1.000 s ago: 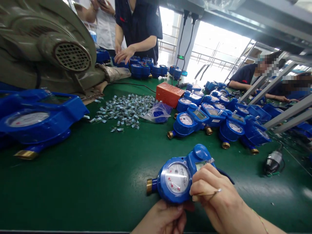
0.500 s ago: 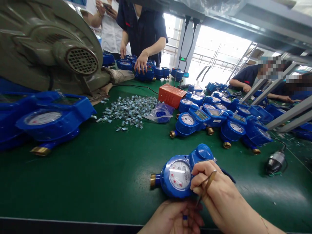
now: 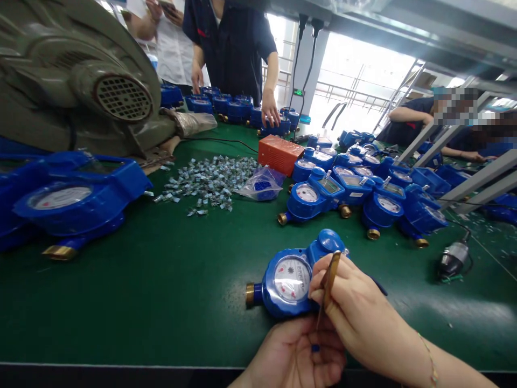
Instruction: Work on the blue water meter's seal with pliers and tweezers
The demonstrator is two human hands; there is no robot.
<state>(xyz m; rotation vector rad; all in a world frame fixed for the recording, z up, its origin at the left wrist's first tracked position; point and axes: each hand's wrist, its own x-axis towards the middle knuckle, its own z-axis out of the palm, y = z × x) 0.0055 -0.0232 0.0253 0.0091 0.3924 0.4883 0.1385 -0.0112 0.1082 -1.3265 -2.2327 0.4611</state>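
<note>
A blue water meter (image 3: pixel 291 280) with a round white dial and a brass threaded end lies on the green table in front of me. Just below it, my left hand (image 3: pixel 297 350) is palm up with fingers loosely curled, and a small blue piece (image 3: pixel 315 348) rests on the fingers. My right hand (image 3: pixel 355 307) is closed around brass-coloured tweezers (image 3: pixel 332 277), their tips pointing down toward the left palm. This hand covers the right part of the meter. The tweezer tips are hard to make out.
Several more water meters (image 3: pixel 305 199) stand behind to the right, others (image 3: pixel 76 199) at left by a large blower (image 3: pixel 121 99). Small metal-and-clear tags (image 3: pixel 205 180) lie heaped beside a bag of blue pieces (image 3: pixel 262 186) and an orange box (image 3: pixel 280 154). A power tool (image 3: pixel 453 261) lies right. Co-workers stand beyond.
My view has shifted slightly. The tweezers stand more upright in my right hand, and the left palm shows more, blue piece still on it. A co-worker's hand across the table has moved right.
</note>
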